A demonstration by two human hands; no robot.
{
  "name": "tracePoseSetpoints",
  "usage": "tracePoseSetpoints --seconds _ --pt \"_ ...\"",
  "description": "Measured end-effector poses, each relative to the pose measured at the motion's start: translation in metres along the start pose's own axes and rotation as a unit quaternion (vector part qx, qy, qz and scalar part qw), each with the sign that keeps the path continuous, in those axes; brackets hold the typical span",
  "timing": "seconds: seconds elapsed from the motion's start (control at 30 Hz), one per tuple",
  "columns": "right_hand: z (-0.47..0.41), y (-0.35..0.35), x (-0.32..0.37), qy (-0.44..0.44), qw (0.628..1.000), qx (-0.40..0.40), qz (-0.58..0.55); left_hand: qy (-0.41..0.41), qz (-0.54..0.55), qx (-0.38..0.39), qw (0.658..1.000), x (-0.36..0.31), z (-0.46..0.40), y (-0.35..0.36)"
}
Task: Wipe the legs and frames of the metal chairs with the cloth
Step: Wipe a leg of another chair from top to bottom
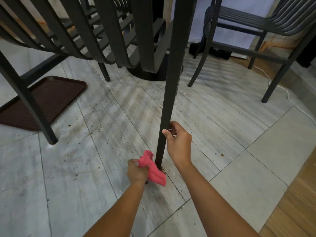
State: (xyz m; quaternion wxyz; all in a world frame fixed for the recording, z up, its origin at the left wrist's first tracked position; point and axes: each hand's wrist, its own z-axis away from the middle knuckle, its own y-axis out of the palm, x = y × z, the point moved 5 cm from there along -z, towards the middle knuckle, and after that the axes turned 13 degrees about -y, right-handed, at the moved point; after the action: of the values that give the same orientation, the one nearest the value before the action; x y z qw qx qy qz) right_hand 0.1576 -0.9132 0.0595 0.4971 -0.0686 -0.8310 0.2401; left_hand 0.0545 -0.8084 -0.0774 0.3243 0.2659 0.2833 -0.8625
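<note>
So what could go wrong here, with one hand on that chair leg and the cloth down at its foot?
The right hand grips the chair leg, so a hard tug might tip or drag the chair. The left hand holds the pink cloth at the leg's foot, where it could pick up grit from the speckled floor. A white cable lies nearby and might snag.

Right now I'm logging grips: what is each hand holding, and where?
Left hand grips the pink cloth by its bunched middle, against the chair leg's foot. Right hand holds that leg slightly higher.
</note>
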Motion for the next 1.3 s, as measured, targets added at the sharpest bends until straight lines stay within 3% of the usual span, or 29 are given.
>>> tracePoseSetpoints --seconds 0.27,0.57,0.77,0.87,1.03,1.3 --pt "0.001 0.0 0.002 0.019 1.0 0.012 0.004 0.019 0.041 -0.028 0.999 -0.002 -0.001 -0.042" --pt "0.0 -0.001 0.002 -0.008 1.0 0.013 0.009 0.073 0.057 0.073 0.993 -0.016 0.029 0.006" --pt "0.0 0.0 -0.001 -0.014 1.0 -0.002 0.006 0.162 -0.03 0.151 0.975 -0.01 0.032 0.019" --pt "0.001 0.0 -0.001 -0.018 1.0 -0.008 -0.002 0.199 -0.052 0.139 0.969 -0.01 0.025 0.022" --pt "0.0 0.001 -0.003 -0.016 1.0 -0.004 -0.003 0.245 -0.121 0.053 0.96 -0.009 0.016 0.023" --pt "0.001 0.002 -0.007 -0.021 1.0 -0.007 -0.003 0.226 -0.079 0.044 0.97 -0.004 0.01 0.032"
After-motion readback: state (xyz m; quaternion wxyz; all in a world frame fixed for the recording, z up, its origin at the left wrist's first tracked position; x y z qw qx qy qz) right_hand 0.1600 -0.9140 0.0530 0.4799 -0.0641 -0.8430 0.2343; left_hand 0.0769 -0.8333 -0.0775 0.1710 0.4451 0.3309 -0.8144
